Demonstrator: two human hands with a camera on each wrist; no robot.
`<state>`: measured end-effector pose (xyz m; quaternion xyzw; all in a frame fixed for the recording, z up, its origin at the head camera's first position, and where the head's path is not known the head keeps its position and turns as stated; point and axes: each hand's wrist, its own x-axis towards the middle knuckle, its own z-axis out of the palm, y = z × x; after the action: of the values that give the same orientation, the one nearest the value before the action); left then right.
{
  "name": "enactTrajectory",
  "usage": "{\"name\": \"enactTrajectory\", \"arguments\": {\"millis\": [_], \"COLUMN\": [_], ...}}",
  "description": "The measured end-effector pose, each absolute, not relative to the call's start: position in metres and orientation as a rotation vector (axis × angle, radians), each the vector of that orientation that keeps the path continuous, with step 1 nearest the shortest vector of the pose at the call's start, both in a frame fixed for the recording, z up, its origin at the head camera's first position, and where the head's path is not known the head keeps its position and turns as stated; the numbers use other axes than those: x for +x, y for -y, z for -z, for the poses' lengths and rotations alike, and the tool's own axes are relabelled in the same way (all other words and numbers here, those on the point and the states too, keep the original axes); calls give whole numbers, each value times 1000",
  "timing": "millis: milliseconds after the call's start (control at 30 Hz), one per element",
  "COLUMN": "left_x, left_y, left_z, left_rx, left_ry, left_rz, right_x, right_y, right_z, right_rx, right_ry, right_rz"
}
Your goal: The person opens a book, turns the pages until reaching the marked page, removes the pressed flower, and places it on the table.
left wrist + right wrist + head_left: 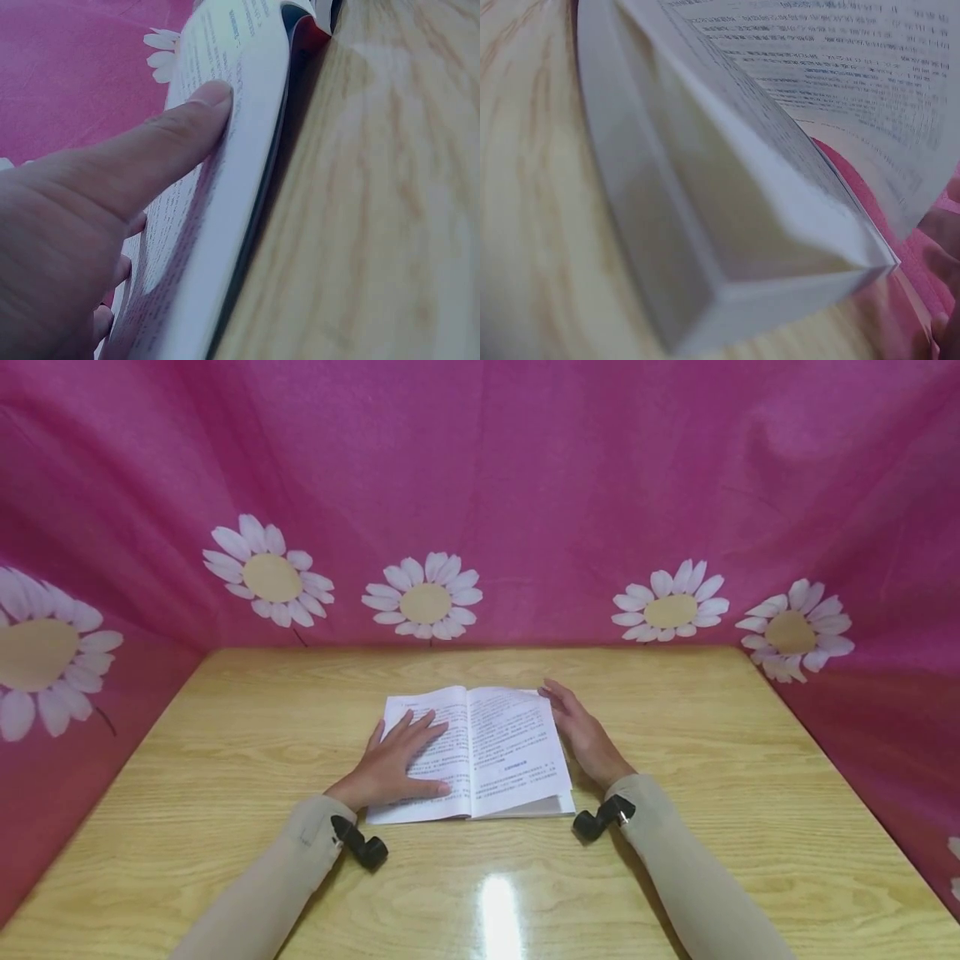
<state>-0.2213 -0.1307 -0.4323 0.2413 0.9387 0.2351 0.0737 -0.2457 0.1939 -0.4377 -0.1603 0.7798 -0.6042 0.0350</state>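
An open book with printed pages lies on the wooden table. My left hand rests with spread, straight fingers on the left page; up close, the left thumb lies along the printed text near the book's lower edge. At the upper right corner of the book, my right hand holds the corner of a page between its fingers. That page stands lifted and curved above the others in the right wrist view, with the fingers at its corner. Below it, the remaining pages fan apart.
The wooden table extends around the book on every side. A pink cloth with white daisies hangs behind and at both sides of it. Each wrist carries a small black camera, one of them the left wrist camera.
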Motion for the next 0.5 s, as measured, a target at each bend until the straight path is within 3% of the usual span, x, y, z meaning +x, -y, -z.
{"name": "enactTrajectory", "arguments": {"millis": [300,500], "left_x": [-221,-223], "left_y": [132,132], "left_z": [435,434], "left_rx": [738,657], "left_ry": [-2820,-2742], "left_rz": [-781,-1105], "right_x": [-244,-240], "right_y": [-195,-190], "right_z": [437,430], "right_rx": [-547,-612], "right_ry": [-2640,-2759], "right_rz": [1630,1504]}}
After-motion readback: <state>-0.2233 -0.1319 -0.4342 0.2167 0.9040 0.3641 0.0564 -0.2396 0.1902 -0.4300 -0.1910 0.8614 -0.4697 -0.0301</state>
